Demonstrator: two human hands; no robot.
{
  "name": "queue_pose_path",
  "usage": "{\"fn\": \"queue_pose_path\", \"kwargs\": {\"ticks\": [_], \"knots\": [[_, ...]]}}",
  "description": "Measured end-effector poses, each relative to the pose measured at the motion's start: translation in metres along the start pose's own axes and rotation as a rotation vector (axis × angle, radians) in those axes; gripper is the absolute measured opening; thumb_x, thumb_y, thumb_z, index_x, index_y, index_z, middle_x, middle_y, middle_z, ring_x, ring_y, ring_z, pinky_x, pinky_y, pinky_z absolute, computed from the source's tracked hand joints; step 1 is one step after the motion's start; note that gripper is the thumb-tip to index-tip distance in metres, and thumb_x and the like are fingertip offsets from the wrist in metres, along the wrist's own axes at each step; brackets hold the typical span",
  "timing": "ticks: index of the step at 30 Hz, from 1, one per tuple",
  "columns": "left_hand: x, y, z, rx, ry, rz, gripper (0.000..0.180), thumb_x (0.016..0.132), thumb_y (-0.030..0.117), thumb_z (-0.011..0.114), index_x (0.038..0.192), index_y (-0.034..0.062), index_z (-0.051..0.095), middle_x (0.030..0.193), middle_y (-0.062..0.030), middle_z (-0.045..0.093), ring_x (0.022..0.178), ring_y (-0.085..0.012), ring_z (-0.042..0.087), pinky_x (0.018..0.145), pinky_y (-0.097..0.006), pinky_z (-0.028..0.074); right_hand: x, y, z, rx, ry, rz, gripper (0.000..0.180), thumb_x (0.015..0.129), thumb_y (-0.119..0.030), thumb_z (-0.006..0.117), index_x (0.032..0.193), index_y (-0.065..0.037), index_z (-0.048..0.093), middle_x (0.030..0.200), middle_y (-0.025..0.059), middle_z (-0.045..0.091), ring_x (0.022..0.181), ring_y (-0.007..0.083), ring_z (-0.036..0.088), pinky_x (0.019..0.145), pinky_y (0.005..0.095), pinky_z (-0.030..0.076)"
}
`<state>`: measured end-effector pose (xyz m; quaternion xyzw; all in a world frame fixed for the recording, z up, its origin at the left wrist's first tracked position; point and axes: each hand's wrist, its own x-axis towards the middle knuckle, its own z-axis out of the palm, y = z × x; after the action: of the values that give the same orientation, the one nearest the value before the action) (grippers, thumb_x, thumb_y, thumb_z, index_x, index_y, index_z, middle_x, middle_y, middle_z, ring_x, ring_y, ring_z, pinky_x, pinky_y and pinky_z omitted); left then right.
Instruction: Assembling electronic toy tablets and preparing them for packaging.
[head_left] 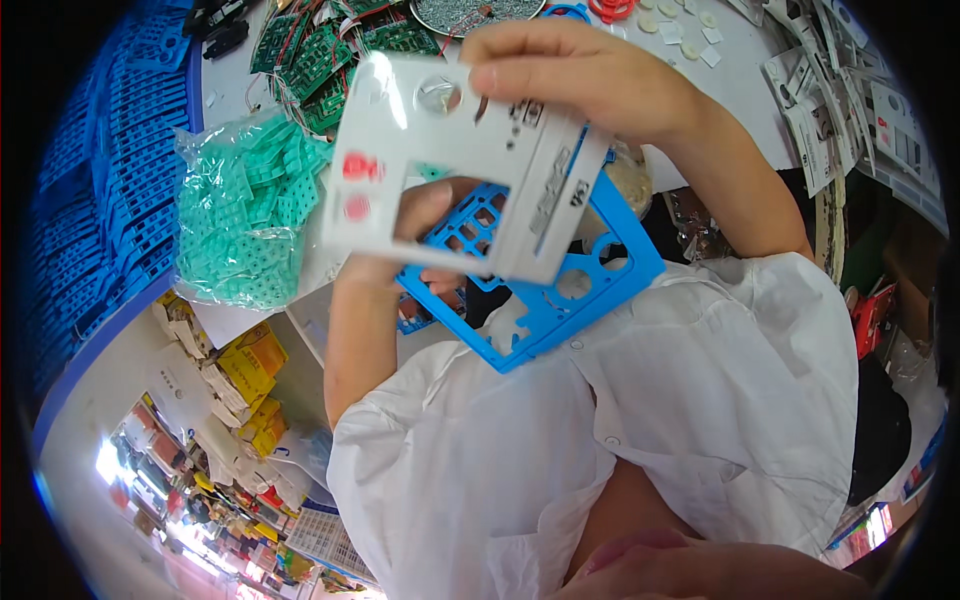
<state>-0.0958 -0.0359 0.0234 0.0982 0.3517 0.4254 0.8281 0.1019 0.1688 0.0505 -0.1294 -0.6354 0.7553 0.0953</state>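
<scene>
My right hand (590, 75) grips a thin white faceplate (440, 140) by its far edge, thumb on the face. The faceplate is tilted and slightly blurred, with a round hole, a large rectangular window and red and black print. Below and partly behind it is a blue plastic frame (630, 270) with grid-like openings and round holes. My left hand (425, 210) is closed on the left side of this frame. Part of that hand shows through the faceplate's window; the rest is hidden behind the white panel.
Left of my hands lies a clear bag of green plastic parts (250, 210). Blue frames (110, 200) are stacked at the far left. Green circuit boards (315, 70) with wires and a round tray of small metal parts (470, 12) lie beyond. White panels (800, 110) are piled at right.
</scene>
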Motion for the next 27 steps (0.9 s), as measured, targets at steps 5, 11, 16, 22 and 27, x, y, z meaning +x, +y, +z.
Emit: {"fn": "queue_pose_path", "kwargs": {"ticks": [5, 11, 16, 22, 27], "knots": [[-0.009, -0.012, 0.012, 0.003, 0.099, 0.429, 0.045, 0.107, 0.030, 0.053, 0.132, -0.0074, 0.052, 0.099, -0.0202, 0.070, 0.052, -0.0139, 0.052, 0.048, -0.027, 0.046, -0.021, -0.036, 0.011, 0.693, 0.873, -0.065, 0.031, 0.101, -0.017, 0.060, 0.127, -0.001, 0.060, 0.097, 0.0035, 0.069, 0.083, 0.0122, 0.065, 0.072, 0.0284, 0.053], [0.012, -0.036, 0.054, -0.017, 0.472, 0.731, 0.041, 0.110, 0.029, 0.044, 0.139, 0.0009, 0.044, 0.128, -0.0188, 0.062, 0.072, -0.0186, 0.056, 0.057, -0.032, 0.043, -0.106, 0.021, -0.003, 0.526, 0.676, -0.078, 0.019, 0.103, -0.020, 0.062, 0.113, -0.005, 0.066, 0.091, -0.0013, 0.068, 0.067, -0.0012, 0.055, 0.047, 0.0164, 0.032], [0.032, -0.057, 0.062, -0.090, 0.420, 0.740, 0.040, 0.110, 0.031, 0.043, 0.141, 0.0048, 0.042, 0.123, -0.0152, 0.062, 0.070, -0.0186, 0.050, 0.059, -0.035, 0.040, -0.119, 0.049, 0.009, 0.538, 0.448, 0.057, 0.016, 0.103, -0.014, 0.063, 0.114, -0.003, 0.065, 0.087, -0.0021, 0.065, 0.059, -0.0023, 0.046, 0.045, 0.0162, 0.027], [0.040, -0.075, 0.068, 0.085, 0.495, 0.814, 0.065, 0.103, 0.041, 0.056, 0.151, 0.0004, 0.039, 0.135, -0.0140, 0.060, 0.118, -0.0242, 0.060, 0.094, -0.037, 0.051, -0.102, 0.029, 0.022, 0.189, 0.401, -0.013, 0.021, 0.099, -0.014, 0.068, 0.115, -0.001, 0.066, 0.092, 0.0019, 0.063, 0.067, 0.0044, 0.052, 0.054, 0.0215, 0.039], [0.030, -0.081, 0.068, 0.152, 0.645, 0.728, 0.057, 0.099, 0.022, 0.064, 0.147, -0.0006, 0.042, 0.132, -0.0155, 0.062, 0.115, -0.0243, 0.065, 0.098, -0.037, 0.053, -0.091, 0.034, 0.028, -0.578, 0.612, -0.270, 0.050, 0.091, -0.017, 0.077, 0.134, -0.002, 0.058, 0.113, 0.0084, 0.061, 0.087, 0.0150, 0.061, 0.074, 0.0267, 0.050]]}}
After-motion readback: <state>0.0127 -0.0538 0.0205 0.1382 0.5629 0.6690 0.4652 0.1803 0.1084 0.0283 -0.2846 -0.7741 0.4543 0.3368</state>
